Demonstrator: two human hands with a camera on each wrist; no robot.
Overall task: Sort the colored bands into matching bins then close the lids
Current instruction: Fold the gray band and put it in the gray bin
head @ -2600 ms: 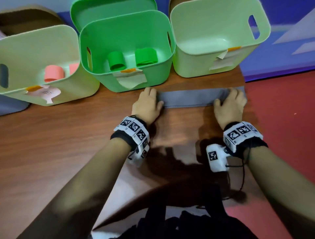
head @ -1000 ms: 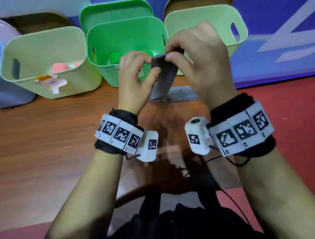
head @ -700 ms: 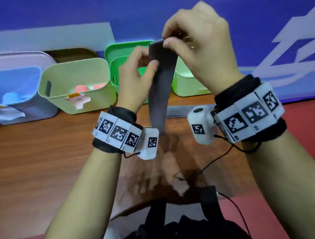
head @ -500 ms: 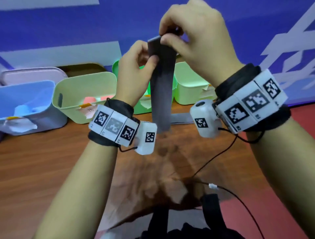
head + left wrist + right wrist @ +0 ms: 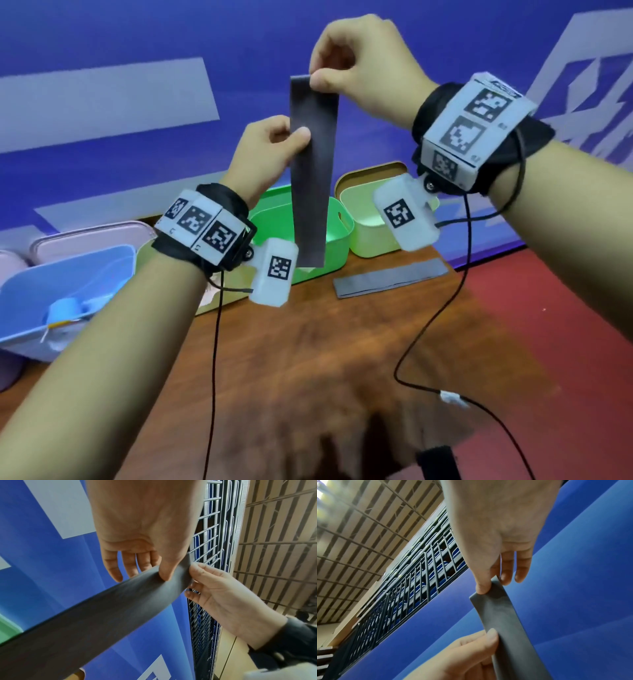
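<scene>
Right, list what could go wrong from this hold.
1. The right hand pinches only the top corner of the grey band, and the left hand grips one edge. It could slip and drop.
2. The band's free end hangs over the green bin, the wrong colour if it falls in.
3. The wrist cables dangle near the second grey band on the table and might drag it.

- We see a dark grey band hanging, another grey band on the brown wood-grain table.
- We see bright green, pale green and light blue bins.
- Our wristbands show black-and-white square codes.
</scene>
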